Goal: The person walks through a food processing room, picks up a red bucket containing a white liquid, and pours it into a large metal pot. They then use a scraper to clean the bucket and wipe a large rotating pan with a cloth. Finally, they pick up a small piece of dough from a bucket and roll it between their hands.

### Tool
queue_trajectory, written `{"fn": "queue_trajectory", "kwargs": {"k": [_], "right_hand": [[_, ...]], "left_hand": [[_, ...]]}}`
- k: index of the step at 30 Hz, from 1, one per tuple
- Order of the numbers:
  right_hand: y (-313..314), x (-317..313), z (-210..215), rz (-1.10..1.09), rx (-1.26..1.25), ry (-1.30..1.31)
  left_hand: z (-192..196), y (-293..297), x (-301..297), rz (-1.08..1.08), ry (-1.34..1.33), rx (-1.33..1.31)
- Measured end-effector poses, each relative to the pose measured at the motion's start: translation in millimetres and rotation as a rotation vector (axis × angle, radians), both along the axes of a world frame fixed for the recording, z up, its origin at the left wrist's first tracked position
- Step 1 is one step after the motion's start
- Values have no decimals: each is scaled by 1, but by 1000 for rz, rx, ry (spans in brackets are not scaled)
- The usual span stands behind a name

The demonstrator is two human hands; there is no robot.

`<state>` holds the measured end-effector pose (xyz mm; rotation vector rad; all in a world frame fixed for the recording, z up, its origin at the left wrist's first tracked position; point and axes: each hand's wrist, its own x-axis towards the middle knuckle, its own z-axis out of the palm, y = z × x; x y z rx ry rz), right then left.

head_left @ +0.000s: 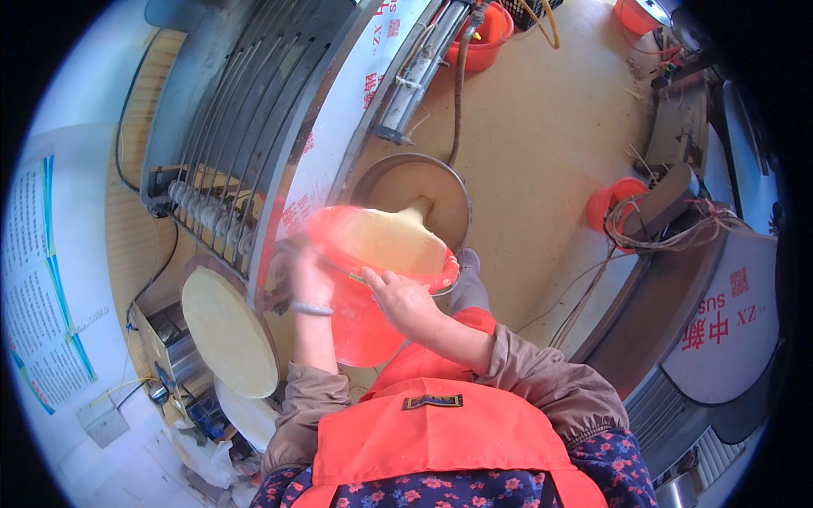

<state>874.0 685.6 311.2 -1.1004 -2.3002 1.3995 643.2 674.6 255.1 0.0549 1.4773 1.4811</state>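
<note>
A red plastic bucket [366,326] is tipped forward in front of my apron. Thick pale yellow batter [381,239] lies at its mouth and runs over the far lip in a stream. Below it, a round metal pot [366,179] on the floor catches the stream and holds more of the batter. My right hand [406,303] grips the bucket near its close rim, thumb towards the mouth. At the bucket's left side is my left hand [312,278], a bracelet on its wrist; motion smears its fingers.
Left stands a large machine with metal rods [246,110]. Beside it is a round pale disc [227,330]. Another machine [720,322] lines the right, with a red bucket [611,203] and coiled cables by it. A red tub [484,52] sits at the back. My foot [468,264] is near the pot.
</note>
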Motion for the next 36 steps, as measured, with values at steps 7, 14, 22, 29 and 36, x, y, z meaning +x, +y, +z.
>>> {"fn": "queue_trajectory", "kwargs": {"k": [7,14,22,29,36], "right_hand": [[-17,-1,1,67,87,-27],[-29,-3,-6,109,58,61],[-32,5,6,158,-54,151],[37,25,-67,-93,39,-211],[79,-101,-164,181,109,-366]], "left_hand": [[26,-14,8,69,-89,1],[30,-20,10,42,20,-4],[37,-34,9,65,-5,-39],[44,-54,15,152,159,-186],[59,-72,31,168,163,-144]]}}
